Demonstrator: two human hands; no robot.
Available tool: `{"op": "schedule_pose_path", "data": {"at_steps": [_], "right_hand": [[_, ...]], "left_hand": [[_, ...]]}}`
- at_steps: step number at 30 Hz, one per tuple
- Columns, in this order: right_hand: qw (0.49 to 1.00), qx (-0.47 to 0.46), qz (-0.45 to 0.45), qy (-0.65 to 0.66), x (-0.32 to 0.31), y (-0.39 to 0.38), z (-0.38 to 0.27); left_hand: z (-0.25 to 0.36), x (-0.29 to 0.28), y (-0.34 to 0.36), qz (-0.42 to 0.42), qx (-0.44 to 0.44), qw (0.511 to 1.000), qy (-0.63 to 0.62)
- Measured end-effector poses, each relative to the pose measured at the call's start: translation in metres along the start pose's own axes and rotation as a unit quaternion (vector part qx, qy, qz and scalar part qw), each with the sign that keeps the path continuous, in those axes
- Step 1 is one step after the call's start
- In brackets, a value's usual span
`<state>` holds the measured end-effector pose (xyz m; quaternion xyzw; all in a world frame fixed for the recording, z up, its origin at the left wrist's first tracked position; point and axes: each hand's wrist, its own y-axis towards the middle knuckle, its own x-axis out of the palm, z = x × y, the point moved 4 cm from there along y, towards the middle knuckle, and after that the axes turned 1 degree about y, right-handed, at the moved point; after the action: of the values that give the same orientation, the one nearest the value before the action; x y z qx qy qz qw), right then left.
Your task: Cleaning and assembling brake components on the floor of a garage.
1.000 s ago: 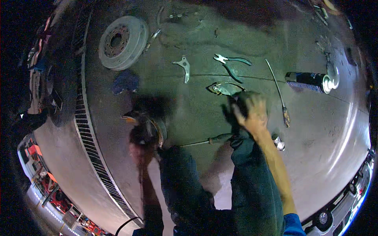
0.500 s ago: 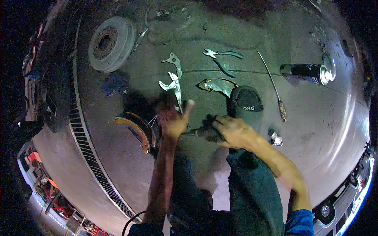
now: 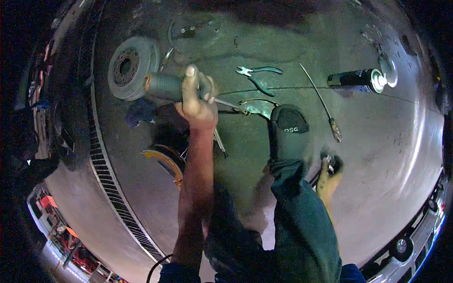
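Grey floor [image 3: 377, 141] below left hand [image 3: 196, 106], slotted drain [image 3: 115, 198]

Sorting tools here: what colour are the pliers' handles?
The handles are teal, best seen in the head view.

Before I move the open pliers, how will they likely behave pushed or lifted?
The pliers would probably slide rather than roll, since their handles lie spread apart. Lifted by one handle, the other might swing about the pivot. The metal head suggests stiffness.
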<state>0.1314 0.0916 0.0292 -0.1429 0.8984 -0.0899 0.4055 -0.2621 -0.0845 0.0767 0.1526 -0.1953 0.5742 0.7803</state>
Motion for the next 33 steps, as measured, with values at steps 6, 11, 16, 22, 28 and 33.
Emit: {"op": "schedule_pose_path", "data": {"at_steps": [6,11,16,22,28,33], "right_hand": [[0.975,0.046,0.010,-0.218,-0.019,-0.022,0.153],[0.983,0.078,-0.006,-0.168,-0.014,-0.031,0.171],[0.985,0.088,-0.032,-0.145,-0.006,-0.035,0.166],[0.987,0.081,-0.040,-0.136,-0.007,-0.033,0.171],[0.988,0.078,-0.046,-0.127,-0.005,-0.032,0.173],[0.986,0.081,-0.050,-0.138,-0.003,-0.031,0.179]], "left_hand": [[-0.027,0.001,-0.006,0.001,-0.001,0.999,0.053],[-0.048,-0.018,-0.014,0.011,-0.020,0.999,-0.044],[-0.034,-0.005,-0.018,-0.078,-0.001,0.993,-0.083],[-0.014,0.020,-0.018,-0.138,-0.034,0.983,0.113],[-0.005,0.016,-0.014,-0.160,-0.012,0.987,-0.034],[0.002,0.014,-0.014,-0.224,-0.015,0.973,-0.049]]}}
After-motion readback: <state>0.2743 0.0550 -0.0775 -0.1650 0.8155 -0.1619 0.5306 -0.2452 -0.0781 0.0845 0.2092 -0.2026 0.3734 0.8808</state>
